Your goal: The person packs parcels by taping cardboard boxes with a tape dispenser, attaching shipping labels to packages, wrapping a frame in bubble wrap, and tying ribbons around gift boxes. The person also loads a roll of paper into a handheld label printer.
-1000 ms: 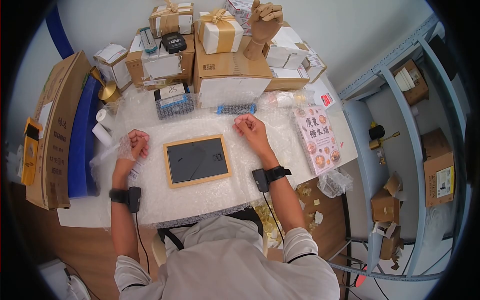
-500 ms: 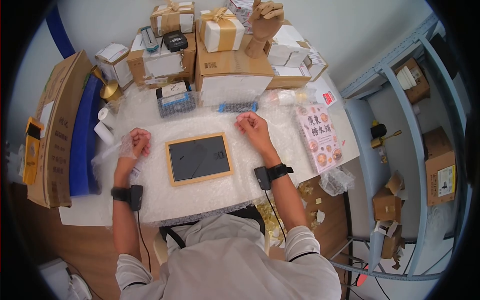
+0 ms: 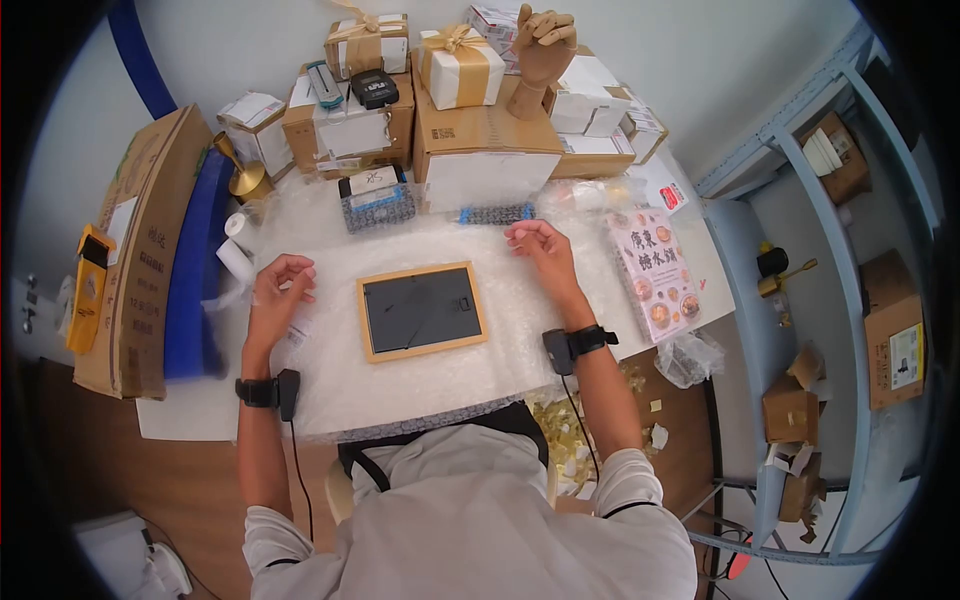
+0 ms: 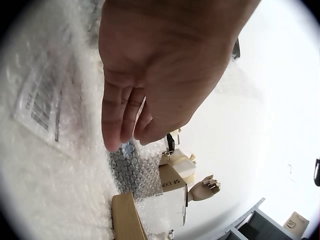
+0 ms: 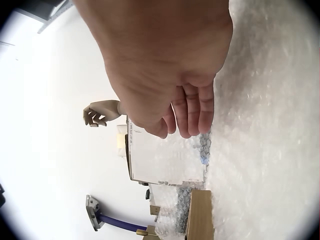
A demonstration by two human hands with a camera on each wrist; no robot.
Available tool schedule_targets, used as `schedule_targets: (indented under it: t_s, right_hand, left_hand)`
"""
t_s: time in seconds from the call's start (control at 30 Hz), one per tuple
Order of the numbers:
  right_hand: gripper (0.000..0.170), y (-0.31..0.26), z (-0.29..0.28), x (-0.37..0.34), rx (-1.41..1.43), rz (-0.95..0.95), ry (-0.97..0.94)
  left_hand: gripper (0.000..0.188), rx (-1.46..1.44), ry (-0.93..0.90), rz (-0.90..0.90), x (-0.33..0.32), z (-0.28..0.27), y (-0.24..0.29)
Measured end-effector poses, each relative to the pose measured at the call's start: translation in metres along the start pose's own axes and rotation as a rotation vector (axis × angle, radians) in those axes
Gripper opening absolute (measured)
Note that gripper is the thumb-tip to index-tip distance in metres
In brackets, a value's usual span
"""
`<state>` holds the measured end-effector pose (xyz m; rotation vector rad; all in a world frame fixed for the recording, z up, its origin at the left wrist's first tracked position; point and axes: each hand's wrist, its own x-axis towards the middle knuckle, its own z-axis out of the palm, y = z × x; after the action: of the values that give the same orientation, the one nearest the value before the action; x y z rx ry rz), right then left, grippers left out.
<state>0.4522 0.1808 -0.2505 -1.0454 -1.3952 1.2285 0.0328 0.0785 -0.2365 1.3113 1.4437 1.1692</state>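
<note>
Pale wood edges the dark-backed frame [image 3: 421, 312], which in the head view lies flat on bubble wrap [image 3: 328, 345] spread over the bench [image 3: 190, 418], b/w L hand [image 3: 281, 290] & R hand [image 3: 545, 262], touching neither. L fingers are loosely bent w/ the thumb apart, nothing held; R fingers likewise slack, no hold on anything, just past the frame's far R corner. To handle it well, I'd take the wood rim on opp. sides w/ both hands, keep pressure off the back panel, & smooth the wrap 1st so no fold catches. Back fittings are dark on dark, hard to make out; the frame's underside is hidden. L wrist view: fingers hang relaxed, apart from a label [image 4: 42, 107] whose print is too blurred to read; only a corner of the frame shows, cut off at the bottom. R wrist view: fingers again slack & w/o a load; whether the tips touch the wrap, can't tell. Frame's edge is cut off low here too, & fingers cover part of the carton [image 5: 162, 157] behind.
</note>
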Motion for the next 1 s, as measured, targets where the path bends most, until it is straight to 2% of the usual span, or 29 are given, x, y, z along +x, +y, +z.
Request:
schedule_targets:
  t_s: [0.07,0.13,0.17,0.2,0.23,0.27,0.33,0.37,0.4,0.43,0.47,0.5,0.53,0.57,0.6,0.63,0.67,0.7,0.73,0.83,0.9,1.0]
  right_hand:
    - [0.022,0.005,-0.019,-0.003,0.093,0.057,0.01]
    - [0.03,0.018,-0.036,0.002,0.339,0.041,0.119]
    - [0.03,0.021,-0.039,0.004,0.345,0.042,0.122]
    - [0.033,0.016,-0.039,0.005,0.399,0.062,0.126]
    - [0.037,0.012,-0.039,0.004,0.453,0.083,0.133]
    - [0.037,0.009,-0.037,0.004,0.46,0.083,0.141]
    - [0.041,-0.004,-0.03,0.002,0.341,0.113,0.149]
    - [0.041,-0.012,-0.03,-0.001,0.343,0.113,0.153]
    - [0.041,-0.02,-0.031,-0.005,0.194,0.129,0.137]
    - [0.04,-0.024,-0.034,-0.01,0.043,0.146,0.123]
    - [0.04,-0.024,-0.041,-0.014,0.04,0.148,0.133]
    - [0.04,-0.024,-0.05,-0.018,-0.148,0.07,0.173]
    - [0.039,-0.026,-0.06,-0.023,-0.336,-0.009,0.212]
    - [0.039,-0.028,-0.072,-0.029,-0.34,-0.01,0.221]
    - [0.038,-0.031,-0.084,-0.037,-0.558,-0.041,0.303]
    - [0.038,-0.035,-0.089,-0.046,-0.776,-0.069,0.387]
    - [0.038,-0.04,-0.093,-0.057,-0.782,-0.065,0.401]
    - [0.041,-0.053,-0.093,-0.072,-0.937,0.008,0.45]
    - [0.043,-0.061,-0.094,-0.086,-1.092,0.086,0.495]
    - [0.045,-0.061,-0.092,-0.12,-1.226,0.173,0.519]
    - [0.046,-0.055,-0.092,-0.13,-1.322,0.224,0.515]
    - [0.042,-0.045,-0.094,-0.128,-1.247,0.352,0.494]
  left_hand:
    - [0.024,0.053,0.037,-0.005,-0.01,-0.011,0.007]
    - [0.034,-0.102,0.197,0.019,-0.011,-0.024,0.009]
    - [0.039,-0.053,0.254,-0.065,-0.009,-0.032,0.005]
    - [0.039,-0.046,0.25,-0.065,-0.008,-0.039,0.0]
    - [0.039,-0.136,0.274,-0.105,-0.007,-0.045,-0.004]
    - [0.04,-0.226,0.297,-0.143,-0.005,-0.049,-0.008]
    - [0.037,-0.157,0.289,-0.161,-0.004,-0.051,-0.008]
    - [0.036,-0.021,0.233,-0.147,-0.005,-0.05,-0.005]
    - [0.036,0.113,0.175,-0.133,-0.006,-0.048,-0.002]
    - [0.036,0.112,0.166,-0.134,-0.011,-0.041,0.011]
    - [0.039,0.16,0.055,-0.131,-0.018,-0.032,0.026]
    - [0.041,0.208,-0.057,-0.128,-0.026,-0.022,0.041]
    - [0.041,0.206,-0.066,-0.124,-0.032,-0.012,0.051]
    - [0.05,0.342,-0.129,-0.02,-0.038,-0.002,0.059]
    - [0.061,0.478,-0.191,0.089,-0.044,0.009,0.067]
    - [0.061,0.476,-0.201,0.097,-0.049,0.023,0.075]
    - [0.073,0.625,-0.272,0.194,-0.055,0.037,0.082]
    - [0.086,0.772,-0.34,0.293,-0.056,0.047,0.085]
    - [0.104,0.732,-0.42,0.261,-0.054,0.053,0.081]
    - [0.104,0.709,-0.455,0.284,-0.053,0.069,0.082]
    - [0.108,0.755,-0.44,0.225,-0.049,0.075,0.08]
    - [0.11,0.783,-0.454,0.224,-0.047,0.074,0.078]
